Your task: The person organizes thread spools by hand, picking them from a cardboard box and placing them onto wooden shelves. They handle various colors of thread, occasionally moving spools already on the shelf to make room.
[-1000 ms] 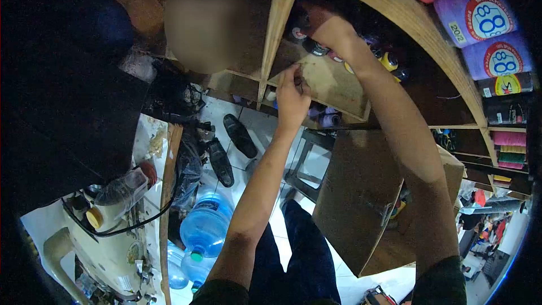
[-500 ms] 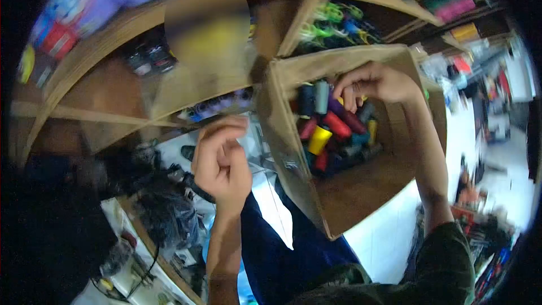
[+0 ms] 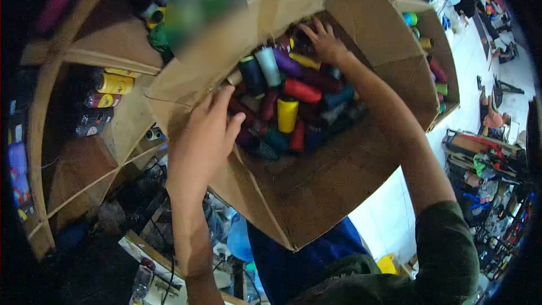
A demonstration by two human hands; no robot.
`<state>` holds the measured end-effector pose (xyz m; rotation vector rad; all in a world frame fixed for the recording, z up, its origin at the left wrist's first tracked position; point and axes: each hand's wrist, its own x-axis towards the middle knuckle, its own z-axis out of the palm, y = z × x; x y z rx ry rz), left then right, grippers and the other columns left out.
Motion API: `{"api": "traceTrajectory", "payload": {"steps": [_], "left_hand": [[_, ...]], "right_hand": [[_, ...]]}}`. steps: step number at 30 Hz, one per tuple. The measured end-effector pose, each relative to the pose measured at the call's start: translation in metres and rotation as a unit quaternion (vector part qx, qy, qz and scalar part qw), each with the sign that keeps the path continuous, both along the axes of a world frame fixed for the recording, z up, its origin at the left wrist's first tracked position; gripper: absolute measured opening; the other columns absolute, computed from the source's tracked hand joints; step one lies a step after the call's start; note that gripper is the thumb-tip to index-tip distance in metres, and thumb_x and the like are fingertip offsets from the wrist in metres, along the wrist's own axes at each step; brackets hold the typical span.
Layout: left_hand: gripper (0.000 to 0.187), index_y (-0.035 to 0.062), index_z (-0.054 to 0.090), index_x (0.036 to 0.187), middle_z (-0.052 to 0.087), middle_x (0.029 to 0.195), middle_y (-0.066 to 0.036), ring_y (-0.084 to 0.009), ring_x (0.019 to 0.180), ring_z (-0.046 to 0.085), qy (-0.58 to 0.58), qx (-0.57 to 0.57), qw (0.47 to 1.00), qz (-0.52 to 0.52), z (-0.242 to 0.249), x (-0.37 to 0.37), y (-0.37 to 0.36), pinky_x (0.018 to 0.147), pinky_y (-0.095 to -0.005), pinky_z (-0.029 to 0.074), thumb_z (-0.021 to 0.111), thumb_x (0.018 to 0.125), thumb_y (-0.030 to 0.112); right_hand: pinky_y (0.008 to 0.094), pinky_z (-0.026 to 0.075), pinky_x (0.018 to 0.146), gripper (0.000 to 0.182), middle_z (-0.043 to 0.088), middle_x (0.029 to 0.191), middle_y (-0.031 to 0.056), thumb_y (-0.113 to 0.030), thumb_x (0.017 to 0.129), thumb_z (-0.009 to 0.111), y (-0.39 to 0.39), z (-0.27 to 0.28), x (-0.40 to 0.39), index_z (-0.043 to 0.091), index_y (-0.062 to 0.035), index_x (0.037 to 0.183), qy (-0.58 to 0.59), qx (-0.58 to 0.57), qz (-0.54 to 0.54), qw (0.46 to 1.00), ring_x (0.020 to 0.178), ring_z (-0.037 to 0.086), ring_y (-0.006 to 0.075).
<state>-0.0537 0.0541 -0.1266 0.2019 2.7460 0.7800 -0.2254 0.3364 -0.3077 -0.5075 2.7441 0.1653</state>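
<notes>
A large open cardboard box (image 3: 339, 192) holds several thread spools, among them a yellow spool (image 3: 287, 115), a red spool (image 3: 302, 90), a pale grey spool (image 3: 267, 66) and a purple spool (image 3: 288, 63). My right hand (image 3: 326, 40) reaches inside at the far end, fingers spread over dark spools, with nothing visibly held. At the box's left edge is my left hand (image 3: 206, 130), its fingers apart and its fingertips close to a small tan spool (image 3: 235, 77). Whether they touch it is unclear.
Wooden shelves (image 3: 70, 56) on the left hold yellow-labelled spools (image 3: 116, 83). Another cardboard box (image 3: 449, 62) with spools stands at the right. Beyond it, cluttered goods (image 3: 491, 175) lie by the white floor (image 3: 389, 209). A blurred round patch covers part of the top.
The view has shifted, and the box appears larger and closer. My left hand has opened and moved to the box's left side. My right hand has spread its fingers at the far end.
</notes>
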Motion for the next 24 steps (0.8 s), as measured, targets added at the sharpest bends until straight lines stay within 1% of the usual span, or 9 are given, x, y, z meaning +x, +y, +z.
{"api": "traceTrajectory", "payload": {"steps": [2,6,12,15,17,19,20,23,24], "left_hand": [[0.043,0.0031,0.047,0.125,0.055,0.118,-0.02,-0.039,0.109,0.052,0.025,-0.04,0.999,0.002,-0.004,-0.003,0.001,0.091,-0.0438,0.042,0.056,0.088,0.023],[0.039,0.0025,0.049,0.122,0.057,0.115,-0.021,-0.0382,0.104,0.055,0.067,-0.061,0.996,0.004,-0.007,-0.005,0.002,0.087,-0.0434,0.045,0.055,0.089,0.022],[0.036,0.0034,0.05,0.119,0.058,0.111,-0.021,-0.0388,0.101,0.056,0.072,-0.035,0.996,0.04,-0.005,-0.002,0.004,0.083,-0.0439,0.047,0.056,0.089,0.02],[0.032,0.0036,0.053,0.116,0.059,0.109,-0.02,-0.038,0.099,0.057,0.096,0.01,0.994,0.051,-0.006,-0.003,0.001,0.082,-0.0434,0.047,0.057,0.088,0.019],[0.03,0.0036,0.055,0.114,0.06,0.107,-0.019,-0.0363,0.097,0.059,0.122,0.043,0.989,0.065,-0.008,-0.002,-0.002,0.081,-0.0415,0.048,0.058,0.087,0.018],[0.032,0.0032,0.056,0.115,0.062,0.109,-0.014,-0.0259,0.1,0.06,0.081,0.152,0.978,0.121,-0.005,-0.001,-0.002,0.083,-0.0366,0.047,0.062,0.086,0.015],[0.033,0.003,0.057,0.115,0.063,0.109,-0.012,-0.0208,0.102,0.06,0.063,0.205,0.965,0.15,-0.003,0.0,-0.003,0.085,-0.0341,0.047,0.063,0.085,0.014],[0.048,0.004,0.052,0.123,0.059,0.12,-0.01,-0.0197,0.111,0.055,0.098,0.306,0.942,0.092,0.002,0.004,-0.007,0.089,-0.0348,0.044,0.07,0.079,0.013],[0.059,0.0042,0.048,0.128,0.055,0.125,-0.011,-0.0209,0.116,0.052,0.071,0.346,0.932,0.081,0.01,0.007,-0.008,0.093,-0.0355,0.042,0.074,0.076,0.015]], "right_hand": [[0.0605,0.041,0.095,0.093,0.013,0.152,0.0088,-0.016,0.071,0.075,-0.01,0.0,-0.013,0.019,-0.0375,0.143,-0.017,0.029,0.032,0.999,0.134,0.024,0.0428],[0.0588,0.043,0.093,0.085,0.012,0.151,0.0028,-0.015,0.073,0.073,-0.027,0.005,-0.02,0.028,-0.0409,0.14,-0.075,0.162,0.122,0.976,0.135,0.021,0.0414],[0.0544,0.046,0.093,0.086,0.016,0.148,0.0113,-0.017,0.069,0.076,-0.018,-0.033,-0.026,0.03,-0.0353,0.139,0.024,0.157,0.183,0.97,0.129,0.031,0.046],[0.0465,0.051,0.091,0.095,0.023,0.143,0.0151,-0.014,0.061,0.079,-0.015,0.001,-0.018,0.028,-0.028,0.139,0.02,0.112,0.18,0.977,0.126,0.035,0.0459],[0.046,0.049,0.093,0.093,0.032,0.132,0.0164,-0.015,0.056,0.08,-0.018,0.037,-0.004,0.032,-0.022,0.135,-0.015,0.017,0.116,0.993,0.122,0.04,0.0437],[0.0459,0.046,0.095,0.092,0.037,0.126,0.0173,-0.015,0.054,0.079,-0.027,0.081,0.01,0.033,-0.0201,0.134,-0.066,-0.061,0.072,0.993,0.121,0.042,0.0409],[0.0429,0.044,0.097,0.092,0.041,0.123,0.0165,-0.015,0.053,0.078,-0.023,0.1,0.017,0.033,-0.0173,0.133,-0.075,-0.147,0.11,0.98,0.12,0.044,0.0372],[0.0347,0.04,0.099,0.09,0.047,0.123,0.0157,-0.018,0.052,0.077,-0.017,0.169,0.042,0.036,-0.0103,0.131,-0.19,-0.392,0.193,0.879,0.113,0.051,0.0312],[0.0337,0.036,0.1,0.091,0.047,0.123,0.0127,-0.018,0.048,0.077,-0.03,0.201,0.06,0.037,-0.0076,0.129,-0.241,-0.435,0.153,0.854,0.114,0.048,0.0271]]}}
